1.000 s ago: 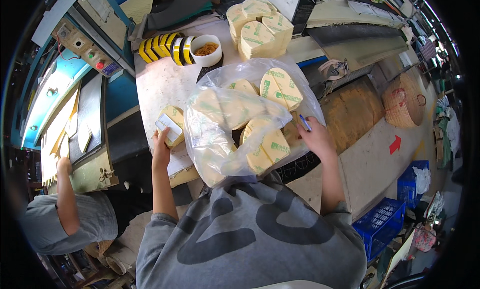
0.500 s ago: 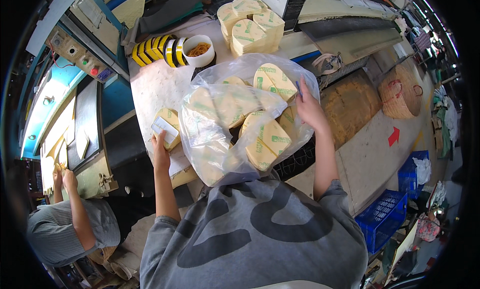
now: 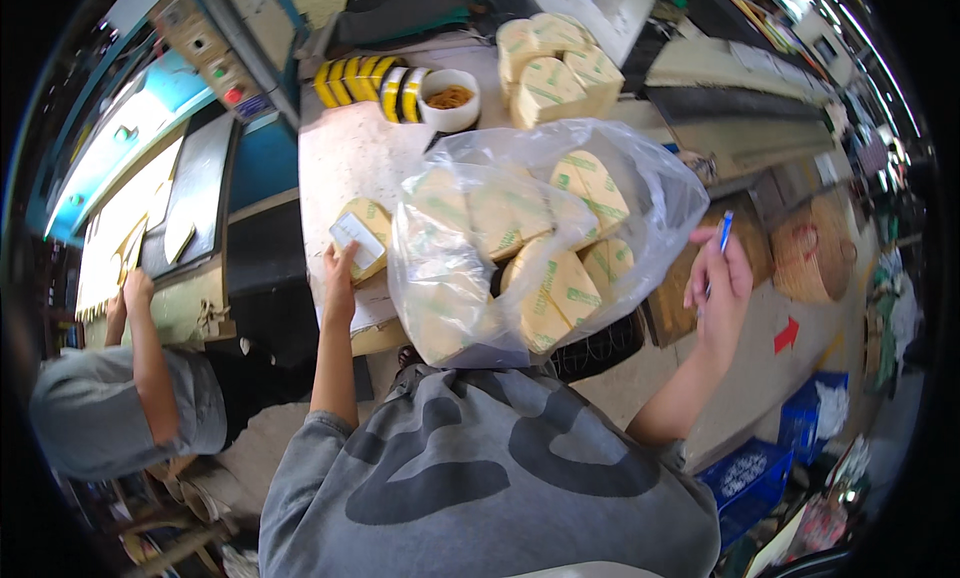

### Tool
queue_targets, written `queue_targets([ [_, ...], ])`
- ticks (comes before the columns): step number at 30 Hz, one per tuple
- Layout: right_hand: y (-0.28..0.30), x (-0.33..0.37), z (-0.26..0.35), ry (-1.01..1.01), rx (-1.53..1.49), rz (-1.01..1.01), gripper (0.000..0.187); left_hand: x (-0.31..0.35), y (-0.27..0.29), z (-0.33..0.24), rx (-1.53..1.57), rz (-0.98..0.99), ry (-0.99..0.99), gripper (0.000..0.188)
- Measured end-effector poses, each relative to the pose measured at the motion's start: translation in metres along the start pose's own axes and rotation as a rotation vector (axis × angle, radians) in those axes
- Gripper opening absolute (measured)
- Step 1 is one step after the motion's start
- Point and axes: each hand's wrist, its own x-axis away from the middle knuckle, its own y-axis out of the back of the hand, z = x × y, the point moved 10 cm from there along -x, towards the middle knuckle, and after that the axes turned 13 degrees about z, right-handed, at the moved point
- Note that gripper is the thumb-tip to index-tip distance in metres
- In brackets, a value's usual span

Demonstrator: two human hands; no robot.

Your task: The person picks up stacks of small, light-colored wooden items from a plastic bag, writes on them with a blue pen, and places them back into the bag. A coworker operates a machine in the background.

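A clear plastic bag full of stacked cream cut pieces with green print sits at the table's near edge. My left hand is closed round the near end of a small rounded stack of the same pieces, left of the bag. Its thumb presses a white paper slip onto that stack. My right hand, off the bag's right side, is closed on a blue pen held upright. The bag's pulled-out edge comes close to its fingers; whether they touch it I cannot tell.
Yellow and black tape rolls and a white tub of rubber bands stand at the back of the table. More stacks stand behind the bag. At right are a woven basket and blue crates. A co-worker works at left.
My right hand has moved right and down from the bag's rim, with the pen in it. The bag's right side now spreads farther out. My left hand stays on the small stack.
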Motion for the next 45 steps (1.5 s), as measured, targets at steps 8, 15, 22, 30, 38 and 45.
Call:
queue_targets([
  [8,-0.151,-0.019,0.053,0.289,0.064,0.546,0.022,0.002,0.002,0.006,0.036,-0.033,0.034,0.089],
  [15,-0.326,0.026,0.211,0.663,-0.358,1.211,0.039,-0.010,0.020,0.029,-0.056,-0.059,0.040,0.089],
  [22,-0.424,0.070,0.281,0.939,-0.989,1.407,0.017,-0.015,0.016,0.030,-0.126,-0.076,0.010,0.091],
  [30,-0.488,0.079,0.287,0.959,-1.350,1.442,0.018,0.012,0.002,-0.016,-0.168,-0.069,0.093,0.085],
  [38,-0.539,-0.034,0.202,0.722,0.301,1.460,0.075,0.037,0.025,-0.038,-0.448,-0.067,-0.275,0.081],
  [45,-0.553,-0.148,0.181,0.657,0.578,1.224,0.055,0.022,0.020,-0.017,-0.522,-0.159,-0.117,0.085],
])
